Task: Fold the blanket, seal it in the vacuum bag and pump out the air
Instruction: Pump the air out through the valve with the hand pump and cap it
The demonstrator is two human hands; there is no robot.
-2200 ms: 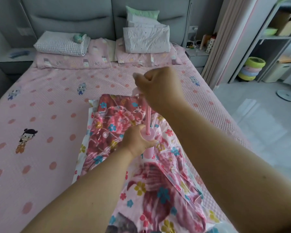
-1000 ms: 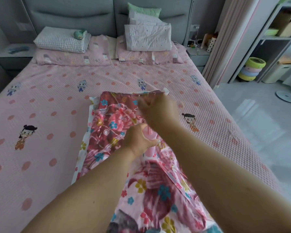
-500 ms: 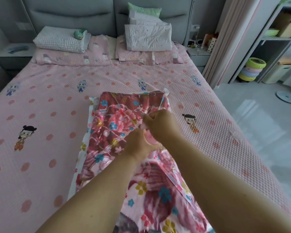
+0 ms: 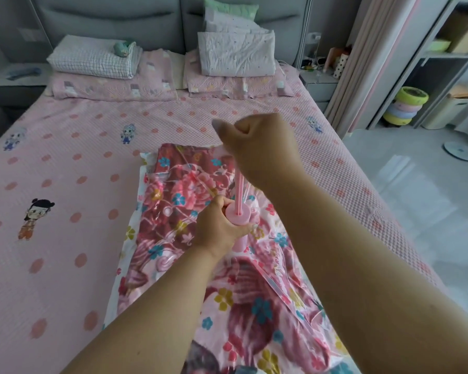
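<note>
A folded red and pink floral blanket (image 4: 179, 193) lies inside a clear vacuum bag (image 4: 295, 298) on the bed (image 4: 73, 157). A pink hand pump (image 4: 237, 215) stands upright on the bag near its middle. My left hand (image 4: 216, 225) grips the pump's barrel just under its round top. Above it, my right hand (image 4: 257, 147) is closed round the pump's handle, which is hidden in the fist. The thin pink plunger rod (image 4: 238, 190) is drawn well out of the barrel.
Pillows (image 4: 235, 54) and a folded checked cover (image 4: 95, 59) lie at the bed's head. A nightstand (image 4: 319, 79) and a curtain (image 4: 373, 63) stand right of the bed. Stacked coloured rings (image 4: 405, 107) and a bin (image 4: 449, 110) sit on the floor by the shelf (image 4: 454, 54).
My right hand pushed the plunger down to the barrel, then pulled it up again; now the rod is extended. My left hand stayed on the barrel.
</note>
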